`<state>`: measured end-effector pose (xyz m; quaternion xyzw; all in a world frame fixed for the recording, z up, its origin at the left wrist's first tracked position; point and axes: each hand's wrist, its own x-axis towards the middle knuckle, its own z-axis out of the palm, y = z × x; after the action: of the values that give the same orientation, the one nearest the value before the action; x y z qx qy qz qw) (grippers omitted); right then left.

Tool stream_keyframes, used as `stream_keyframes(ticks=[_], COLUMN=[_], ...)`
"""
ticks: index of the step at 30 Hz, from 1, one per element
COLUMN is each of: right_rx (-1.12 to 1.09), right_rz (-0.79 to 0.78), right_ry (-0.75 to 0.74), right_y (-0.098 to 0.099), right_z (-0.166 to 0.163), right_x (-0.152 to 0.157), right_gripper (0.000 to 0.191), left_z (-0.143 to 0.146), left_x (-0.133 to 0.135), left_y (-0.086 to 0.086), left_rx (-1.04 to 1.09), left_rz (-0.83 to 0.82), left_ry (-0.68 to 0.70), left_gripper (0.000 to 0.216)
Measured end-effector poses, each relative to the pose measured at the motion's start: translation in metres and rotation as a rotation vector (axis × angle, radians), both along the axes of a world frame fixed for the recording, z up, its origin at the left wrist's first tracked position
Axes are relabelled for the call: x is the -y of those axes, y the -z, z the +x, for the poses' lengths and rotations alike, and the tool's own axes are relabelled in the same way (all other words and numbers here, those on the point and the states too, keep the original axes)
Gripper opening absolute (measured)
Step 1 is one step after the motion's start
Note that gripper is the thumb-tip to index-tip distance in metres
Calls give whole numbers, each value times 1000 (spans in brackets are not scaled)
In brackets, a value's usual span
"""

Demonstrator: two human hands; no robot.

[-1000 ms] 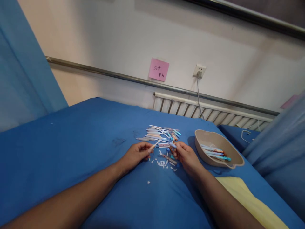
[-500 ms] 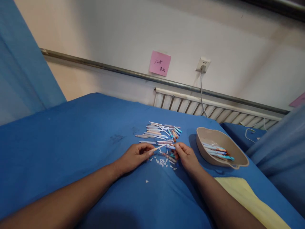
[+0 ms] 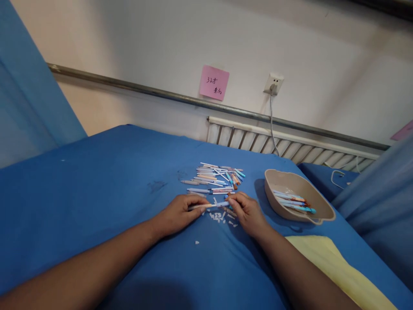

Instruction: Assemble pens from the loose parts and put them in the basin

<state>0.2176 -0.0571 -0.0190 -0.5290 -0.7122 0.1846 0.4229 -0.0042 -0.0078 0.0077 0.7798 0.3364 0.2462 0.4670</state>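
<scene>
My left hand point(image 3: 182, 213) is closed on a slim pen barrel point(image 3: 205, 206) with a yellowish front end, from which a white refill sticks out. Between thumb and fingers, my right hand point(image 3: 248, 212) pinches a light-blue pen barrel point(image 3: 222, 204). The two parts meet end to end, the white refill at the mouth of the blue barrel; how deep it reaches I cannot tell. Just below lie several small white tips point(image 3: 217, 216). Beyond my hands is a pile of pen parts point(image 3: 208, 175), with white refills and blue and orange-brown pieces among them.
A tan plastic basin point(image 3: 274, 175) on the right holds several blue pens point(image 3: 292, 202). In front of it lies a yellow cloth point(image 3: 319, 258). One white tip point(image 3: 197, 242) lies apart on the blue sheet point(image 3: 135, 172). A wall with a radiator point(image 3: 251, 140) stands behind.
My hands have come together, and the refill in my left hand now lines up with the blue barrel in my right. The view has shifted slightly.
</scene>
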Motion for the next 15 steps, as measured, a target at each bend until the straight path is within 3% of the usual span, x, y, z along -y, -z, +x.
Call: stream_keyframes(ticks=[15], right_rx=[118], right_rz=[30], right_ry=[-122], right_y=[-2], right_z=[-10], right_x=[8], right_gripper=[17], left_z=[-1], left_x=[1], left_y=[5], left_rx=[-6], left_rz=[-319], left_ry=[78], left_gripper=[29])
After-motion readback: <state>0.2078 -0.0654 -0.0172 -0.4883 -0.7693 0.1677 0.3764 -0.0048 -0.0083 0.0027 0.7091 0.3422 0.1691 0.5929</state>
